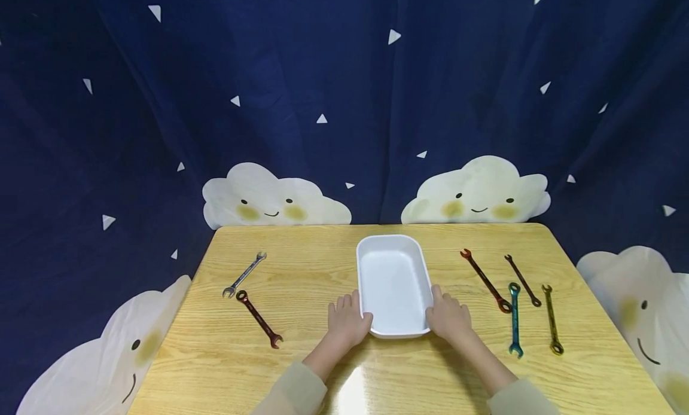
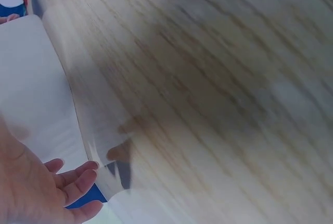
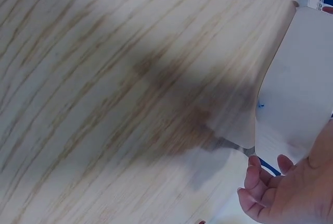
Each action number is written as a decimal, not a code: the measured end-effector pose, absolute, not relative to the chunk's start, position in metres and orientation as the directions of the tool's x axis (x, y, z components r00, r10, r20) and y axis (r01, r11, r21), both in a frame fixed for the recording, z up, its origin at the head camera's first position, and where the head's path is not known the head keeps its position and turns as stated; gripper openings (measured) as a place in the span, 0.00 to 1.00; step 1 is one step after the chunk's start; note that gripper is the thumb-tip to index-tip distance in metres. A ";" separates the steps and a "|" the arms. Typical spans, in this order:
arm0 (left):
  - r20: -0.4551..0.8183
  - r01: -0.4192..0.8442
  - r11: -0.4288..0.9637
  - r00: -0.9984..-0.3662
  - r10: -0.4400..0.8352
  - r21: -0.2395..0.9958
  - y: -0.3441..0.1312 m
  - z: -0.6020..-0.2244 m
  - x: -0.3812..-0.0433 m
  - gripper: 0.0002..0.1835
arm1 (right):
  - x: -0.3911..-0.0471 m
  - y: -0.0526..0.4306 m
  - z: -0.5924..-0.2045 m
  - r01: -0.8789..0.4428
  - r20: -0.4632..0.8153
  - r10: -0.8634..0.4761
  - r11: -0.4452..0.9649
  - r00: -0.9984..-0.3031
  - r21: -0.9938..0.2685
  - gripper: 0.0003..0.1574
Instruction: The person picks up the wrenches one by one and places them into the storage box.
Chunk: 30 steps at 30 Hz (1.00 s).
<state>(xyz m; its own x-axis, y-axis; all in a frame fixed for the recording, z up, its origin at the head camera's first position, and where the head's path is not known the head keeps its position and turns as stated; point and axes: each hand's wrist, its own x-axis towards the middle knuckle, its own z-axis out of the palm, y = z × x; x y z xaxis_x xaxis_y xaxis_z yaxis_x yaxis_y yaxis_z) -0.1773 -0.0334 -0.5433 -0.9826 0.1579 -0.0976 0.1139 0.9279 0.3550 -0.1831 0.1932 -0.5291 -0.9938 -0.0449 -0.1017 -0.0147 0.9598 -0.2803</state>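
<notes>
Mid-table, long sides running away from me, is the white tray [image 1: 393, 283], w/ both hands at its near end: left hand [image 1: 348, 321] on the near L corner, right hand [image 1: 451, 318] on the near R. Each thumb lies at the rim w/ fingers bent round outside, so I'm pinching the walls from both sides. Prob. matched like that b/c a two-sided hold should stop a wide, shallow tray twisting; the far end gets no support from me, so that's the part I'd expect to dip if lifted. Can't tell if the base touches the table [image 1: 307, 265] or is just off it.

Wrenches lie flat in two groups: silver wrench [image 1: 244, 275] + dark red wrench [image 1: 259, 319] on the L; red wrench [image 1: 485, 280], slim wrench [image 1: 523, 280], teal wrench [image 1: 515, 319] + gold wrench [image 1: 551, 319] on the R. Prob. split so the middle suits the tray and each side is easy for one hand.

Edges: far rim is near the table's back edge, curtain [image 1: 323, 62] beyond, so little room fwd. More bare wood btwn tray and L group than on the R, where the red wrench's far end crowds the tray's long side a bit. Toward me, bare wood btwn my forearms, so pulling back looks easiest.
</notes>
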 end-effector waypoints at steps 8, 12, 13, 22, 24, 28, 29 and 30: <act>-0.121 0.105 0.924 -0.980 0.160 0.369 -0.036 -0.543 -0.174 0.32 | -0.178 0.192 -0.531 -0.013 -0.104 -0.044 0.960 -0.994 -0.279 0.21; -0.122 0.106 0.922 -0.979 0.162 0.372 -0.037 -0.542 -0.172 0.31 | -0.176 0.190 -0.532 -0.013 -0.103 -0.044 0.959 -0.994 -0.283 0.20; -0.123 0.107 0.924 -0.979 0.162 0.368 -0.038 -0.542 -0.171 0.31 | -0.176 0.190 -0.532 -0.013 -0.102 -0.044 0.959 -0.994 -0.284 0.19; -0.115 0.105 0.919 -0.980 0.160 0.381 -0.041 -0.541 -0.166 0.31 | -0.172 0.185 -0.530 -0.003 -0.111 -0.036 0.960 -0.993 -0.280 0.19; -0.114 0.103 0.914 -0.980 0.160 0.392 -0.042 -0.541 -0.165 0.32 | -0.171 0.185 -0.530 -0.003 -0.111 -0.035 0.961 -0.993 -0.275 0.20; -0.117 0.096 0.912 -0.981 0.154 0.399 -0.043 -0.542 -0.163 0.33 | -0.169 0.183 -0.530 0.000 -0.111 -0.032 0.961 -0.993 -0.276 0.23; -0.113 0.098 0.912 -0.982 0.154 0.397 -0.043 -0.542 -0.162 0.32 | -0.168 0.183 -0.530 0.000 -0.111 -0.032 0.961 -0.993 -0.276 0.24; -0.113 0.099 0.915 -0.982 0.155 0.392 -0.044 -0.542 -0.161 0.32 | -0.167 0.183 -0.530 -0.001 -0.110 -0.032 0.961 -0.993 -0.275 0.24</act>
